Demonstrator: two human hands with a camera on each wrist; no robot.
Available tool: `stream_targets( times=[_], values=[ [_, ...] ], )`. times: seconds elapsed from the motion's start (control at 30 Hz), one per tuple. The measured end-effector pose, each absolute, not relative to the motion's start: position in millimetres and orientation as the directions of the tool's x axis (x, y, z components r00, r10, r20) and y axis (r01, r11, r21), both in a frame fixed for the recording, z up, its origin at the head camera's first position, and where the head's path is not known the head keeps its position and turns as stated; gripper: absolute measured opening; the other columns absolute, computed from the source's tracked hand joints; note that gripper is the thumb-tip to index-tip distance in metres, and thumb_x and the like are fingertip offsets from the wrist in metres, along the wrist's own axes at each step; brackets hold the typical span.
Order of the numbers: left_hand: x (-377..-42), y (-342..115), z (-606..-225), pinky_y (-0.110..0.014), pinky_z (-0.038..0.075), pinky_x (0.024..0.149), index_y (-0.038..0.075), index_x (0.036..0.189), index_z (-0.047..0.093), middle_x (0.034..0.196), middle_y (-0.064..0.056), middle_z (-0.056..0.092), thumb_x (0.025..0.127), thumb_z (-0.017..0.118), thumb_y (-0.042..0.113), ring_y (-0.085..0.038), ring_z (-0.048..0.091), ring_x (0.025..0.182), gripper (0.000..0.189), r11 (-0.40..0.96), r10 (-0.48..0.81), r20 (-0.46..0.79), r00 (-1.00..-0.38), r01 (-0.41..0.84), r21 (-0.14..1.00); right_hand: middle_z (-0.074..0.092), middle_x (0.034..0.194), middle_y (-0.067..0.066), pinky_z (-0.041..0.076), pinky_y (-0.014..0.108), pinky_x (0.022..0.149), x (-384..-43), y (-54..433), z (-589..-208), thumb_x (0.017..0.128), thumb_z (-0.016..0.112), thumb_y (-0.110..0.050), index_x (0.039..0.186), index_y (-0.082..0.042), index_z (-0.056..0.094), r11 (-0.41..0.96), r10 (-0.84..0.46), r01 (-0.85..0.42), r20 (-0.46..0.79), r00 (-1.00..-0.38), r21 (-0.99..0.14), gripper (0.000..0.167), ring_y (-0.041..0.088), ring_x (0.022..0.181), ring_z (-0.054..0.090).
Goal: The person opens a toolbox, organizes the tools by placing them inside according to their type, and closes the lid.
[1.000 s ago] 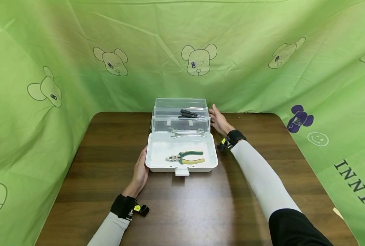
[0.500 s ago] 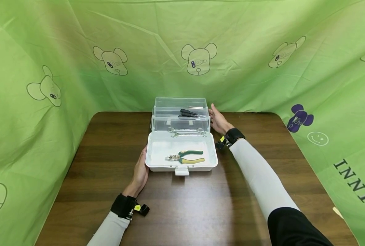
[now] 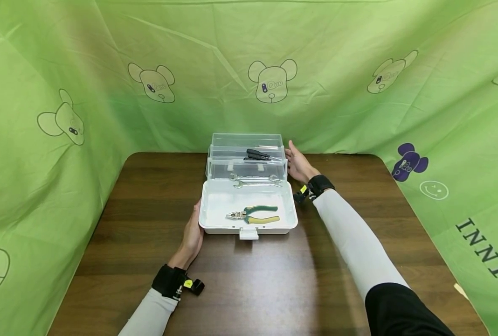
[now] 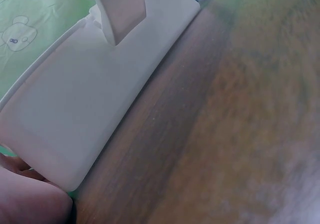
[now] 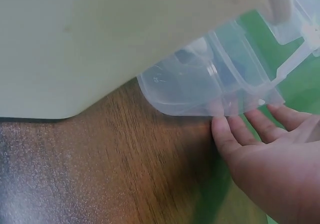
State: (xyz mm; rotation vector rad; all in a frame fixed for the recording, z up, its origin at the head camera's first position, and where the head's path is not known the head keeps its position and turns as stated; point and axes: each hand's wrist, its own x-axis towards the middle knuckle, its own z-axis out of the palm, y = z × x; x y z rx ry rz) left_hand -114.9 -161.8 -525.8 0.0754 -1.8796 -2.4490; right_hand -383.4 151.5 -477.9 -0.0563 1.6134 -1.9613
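Note:
A white toolbox (image 3: 215, 198) lies opened out on the table, its clear lid and trays (image 3: 219, 171) folded back behind. In its base rest pliers (image 3: 264, 220) with one green and one yellow handle. Wrenches (image 3: 257, 184) lie behind them, and dark-handled screwdrivers (image 3: 255, 155) in a clear tray. My left hand (image 3: 191, 235) lies along the box's left side, its thumb at the bottom corner in the left wrist view. At the back right, my right hand (image 3: 299, 165) touches the clear lid (image 5: 175, 92) with extended fingertips, thumb raised.
The front latch (image 3: 248, 234) sticks out toward me. A brown wooden table (image 3: 148, 196) bears the box near its back edge. Green printed cloth (image 3: 215, 107) hangs close behind and along both sides.

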Motion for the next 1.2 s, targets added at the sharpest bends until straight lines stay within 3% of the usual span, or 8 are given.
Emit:
stream_targets(
  times=[0.73, 1.2],
  values=[
    [-114.0, -159.4, -524.3, -0.049, 0.002, 0.132, 0.001, 0.169, 0.006, 0.178, -0.014, 0.004, 0.116, 0.012, 0.049, -0.026, 0.000, 0.164, 0.072, -0.221, -0.051, 0.003, -0.999, 0.014, 0.975, -0.004, 0.178, 0.014, 0.008, 0.047, 0.132, -386.6, 151.5, -477.1, 0.113, 0.020, -0.061, 0.170, -0.006, -0.006, -0.110, -0.479, 0.389, -0.294, -0.827, -0.915, 0.084, 0.032, 0.164, 0.003],
    [-114.5, -158.9, -523.8, -0.050, 0.002, 0.132, 0.002, 0.169, 0.006, 0.178, -0.014, 0.005, 0.118, 0.008, 0.040, -0.026, 0.000, 0.164, 0.065, -0.215, -0.057, 0.003, -0.998, 0.015, 0.976, -0.007, 0.178, 0.013, 0.008, 0.046, 0.132, -383.1, 153.7, -471.8, 0.113, 0.022, -0.060, 0.170, -0.007, -0.008, -0.124, -0.484, 0.378, -0.277, -0.830, -0.917, 0.083, 0.031, 0.164, 0.003]
  ],
)
